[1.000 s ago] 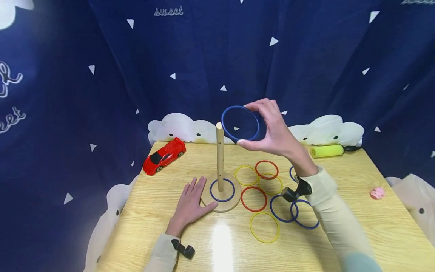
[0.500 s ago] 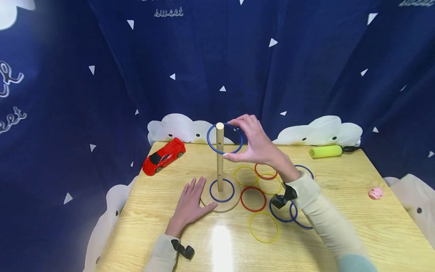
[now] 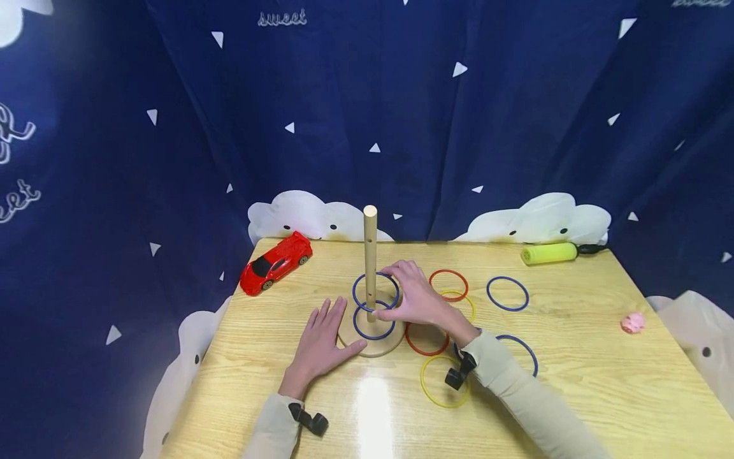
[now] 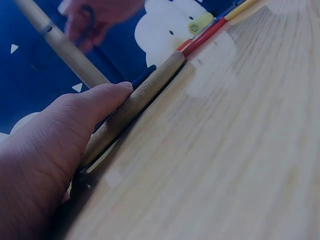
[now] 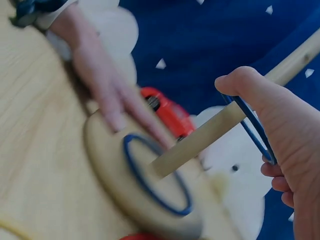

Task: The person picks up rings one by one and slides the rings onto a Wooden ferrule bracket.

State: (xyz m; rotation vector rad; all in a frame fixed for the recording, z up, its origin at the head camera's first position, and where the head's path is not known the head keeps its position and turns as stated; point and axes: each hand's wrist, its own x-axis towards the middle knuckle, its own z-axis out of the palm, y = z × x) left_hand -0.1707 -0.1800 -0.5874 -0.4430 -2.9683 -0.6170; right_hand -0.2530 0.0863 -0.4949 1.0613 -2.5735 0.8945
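While pinched in the right hand's [image 3: 418,299] fingers [image 5: 240,82] — thin blue ring [image 3: 360,285], tilted around the peg [image 3: 370,255]

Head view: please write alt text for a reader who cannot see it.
A person's right hand lowers a blue ring down a wooden peg, above another blue ring lying on the round base, which the left hand steadies.

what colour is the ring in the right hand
Blue; the ring pinched by the right hand shows best in the head view.
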